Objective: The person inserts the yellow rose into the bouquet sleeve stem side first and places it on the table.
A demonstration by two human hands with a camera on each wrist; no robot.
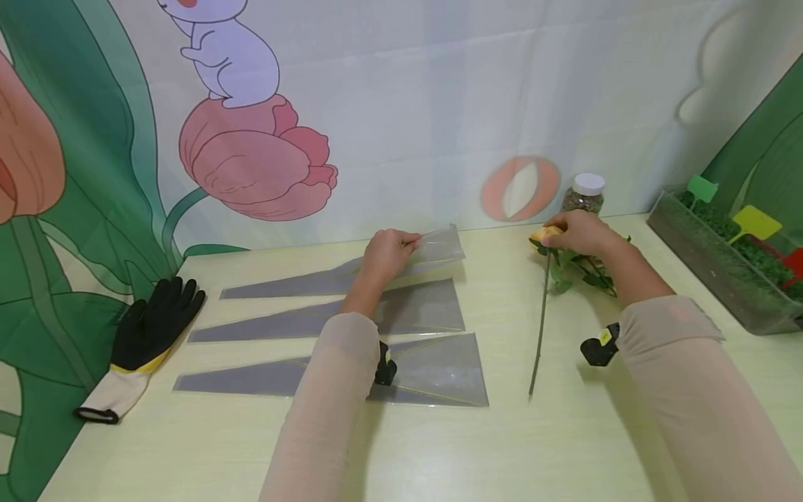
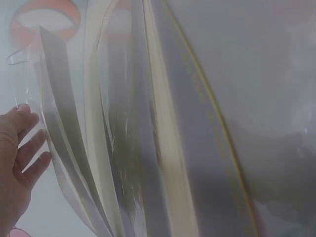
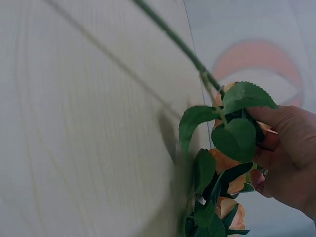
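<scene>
My left hand (image 1: 387, 258) pinches the wide end of the farthest clear plastic flower sleeve (image 1: 442, 245), raising that end off the table. In the left wrist view the sleeve's film (image 2: 64, 123) hangs beside the fingers. Two more tapered sleeves with yellow lines, a middle one (image 1: 426, 307) and a near one (image 1: 442, 366), lie flat in front of it. My right hand (image 1: 588, 236) holds an orange-yellow rose (image 1: 544, 235) by its head, its long stem (image 1: 540, 328) pointing down toward me. Below that hand, more orange roses (image 3: 236, 215) with green leaves show in the right wrist view.
A black-and-white work glove (image 1: 153, 328) lies at the table's left edge. Behind my right hand stands a jar with a white lid (image 1: 588, 185). A clear planter box (image 1: 721, 279) with greenery and coloured tags sits at the right. A printed curtain (image 1: 401, 125) hangs behind.
</scene>
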